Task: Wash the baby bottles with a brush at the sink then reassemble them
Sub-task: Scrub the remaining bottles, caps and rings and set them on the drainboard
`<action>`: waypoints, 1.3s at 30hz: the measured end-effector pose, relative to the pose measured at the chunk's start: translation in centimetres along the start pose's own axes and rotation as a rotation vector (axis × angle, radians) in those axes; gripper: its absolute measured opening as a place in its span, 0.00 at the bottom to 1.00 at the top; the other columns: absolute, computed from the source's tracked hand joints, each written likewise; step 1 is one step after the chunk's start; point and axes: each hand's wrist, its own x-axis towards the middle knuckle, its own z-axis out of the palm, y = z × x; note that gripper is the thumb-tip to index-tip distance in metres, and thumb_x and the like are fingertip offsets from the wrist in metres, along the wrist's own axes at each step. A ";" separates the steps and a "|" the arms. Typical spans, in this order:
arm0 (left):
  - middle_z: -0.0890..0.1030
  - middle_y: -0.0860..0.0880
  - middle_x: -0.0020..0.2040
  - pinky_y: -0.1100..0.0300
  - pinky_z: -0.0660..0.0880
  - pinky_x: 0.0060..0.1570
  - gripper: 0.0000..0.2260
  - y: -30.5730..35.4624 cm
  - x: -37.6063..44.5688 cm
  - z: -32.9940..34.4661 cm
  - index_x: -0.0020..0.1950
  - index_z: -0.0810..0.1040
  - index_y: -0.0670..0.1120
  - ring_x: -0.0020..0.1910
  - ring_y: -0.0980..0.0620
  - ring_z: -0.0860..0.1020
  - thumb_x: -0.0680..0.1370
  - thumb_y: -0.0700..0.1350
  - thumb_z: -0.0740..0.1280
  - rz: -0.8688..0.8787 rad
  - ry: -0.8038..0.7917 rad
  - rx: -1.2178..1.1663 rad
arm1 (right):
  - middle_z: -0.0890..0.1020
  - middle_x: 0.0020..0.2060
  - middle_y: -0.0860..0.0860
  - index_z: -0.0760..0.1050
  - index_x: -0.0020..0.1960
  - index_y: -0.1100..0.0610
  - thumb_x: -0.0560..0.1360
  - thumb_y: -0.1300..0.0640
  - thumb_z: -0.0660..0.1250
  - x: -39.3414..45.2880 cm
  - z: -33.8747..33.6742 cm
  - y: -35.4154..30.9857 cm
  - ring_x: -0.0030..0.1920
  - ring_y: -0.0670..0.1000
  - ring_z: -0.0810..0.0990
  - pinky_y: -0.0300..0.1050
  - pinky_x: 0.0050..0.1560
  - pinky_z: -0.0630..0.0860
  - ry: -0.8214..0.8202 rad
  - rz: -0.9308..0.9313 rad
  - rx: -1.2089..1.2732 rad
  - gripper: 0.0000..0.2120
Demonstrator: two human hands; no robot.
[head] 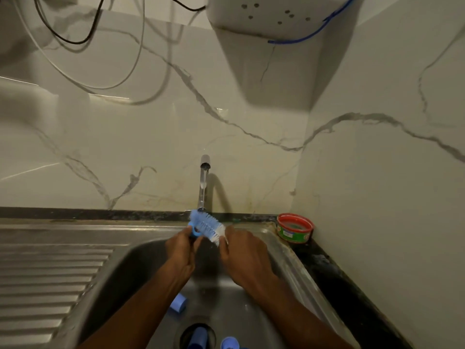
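A blue and white bottle brush (205, 225) is held under the running tap (204, 182), above the steel sink basin (141, 263). My left hand (181, 253) grips the brush by its blue handle end. My right hand (242, 255) pinches the white bristle tip. Blue bottle parts lie in the basin: one (178, 303) beside my left forearm, one over the drain (197, 338) and one (230, 343) at the bottom edge of the view. I cannot make out which bottle part each one is.
A ribbed steel draining board (45, 273) lies to the left of the basin. A red-rimmed green tub (295, 227) stands on the dark counter at the back right corner. Marble walls close in behind and to the right. Cables hang at upper left.
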 end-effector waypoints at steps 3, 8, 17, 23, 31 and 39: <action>0.81 0.35 0.59 0.57 0.84 0.40 0.15 -0.5 0.2 0.0 0.66 0.75 0.36 0.52 0.43 0.83 0.83 0.41 0.63 -0.013 -0.056 0.013 | 0.76 0.65 0.55 0.68 0.72 0.54 0.82 0.45 0.63 0.2 -0.1 -0.6 0.62 0.55 0.77 0.48 0.61 0.72 -0.010 -0.001 0.053 0.22; 0.85 0.40 0.54 0.46 0.78 0.61 0.10 -1.0 -0.8 1.6 0.59 0.80 0.41 0.56 0.41 0.83 0.80 0.44 0.69 -0.016 -0.128 0.153 | 0.76 0.60 0.55 0.68 0.70 0.53 0.80 0.45 0.67 1.0 -0.3 -0.5 0.54 0.53 0.79 0.47 0.49 0.74 0.134 -0.005 -0.071 0.22; 0.85 0.38 0.54 0.47 0.81 0.56 0.12 -0.4 0.1 0.1 0.58 0.81 0.40 0.54 0.42 0.84 0.79 0.46 0.69 0.008 -0.103 0.133 | 0.77 0.64 0.55 0.69 0.71 0.54 0.80 0.46 0.68 1.4 0.6 0.1 0.62 0.55 0.78 0.50 0.62 0.74 -0.020 0.070 0.077 0.23; 0.86 0.40 0.50 0.56 0.84 0.48 0.09 0.1 -1.3 1.3 0.57 0.82 0.39 0.51 0.45 0.85 0.79 0.42 0.70 0.051 -0.104 0.070 | 0.80 0.60 0.56 0.74 0.66 0.56 0.83 0.51 0.62 2.7 0.4 1.2 0.59 0.55 0.79 0.49 0.61 0.74 0.013 0.123 0.045 0.14; 0.85 0.40 0.51 0.50 0.82 0.56 0.05 0.4 -0.9 -0.1 0.53 0.82 0.41 0.52 0.45 0.85 0.79 0.42 0.70 0.120 -0.002 0.201 | 0.81 0.59 0.53 0.74 0.66 0.52 0.84 0.45 0.59 1.1 1.9 0.7 0.56 0.53 0.80 0.44 0.50 0.73 0.141 -0.007 0.055 0.16; 0.86 0.43 0.48 0.58 0.83 0.45 0.05 0.0 -1.9 1.2 0.53 0.83 0.42 0.46 0.51 0.86 0.79 0.42 0.71 0.164 -0.087 0.295 | 0.82 0.59 0.53 0.74 0.68 0.54 0.85 0.45 0.56 2.0 2.4 1.8 0.56 0.51 0.80 0.42 0.50 0.70 0.177 0.051 0.073 0.18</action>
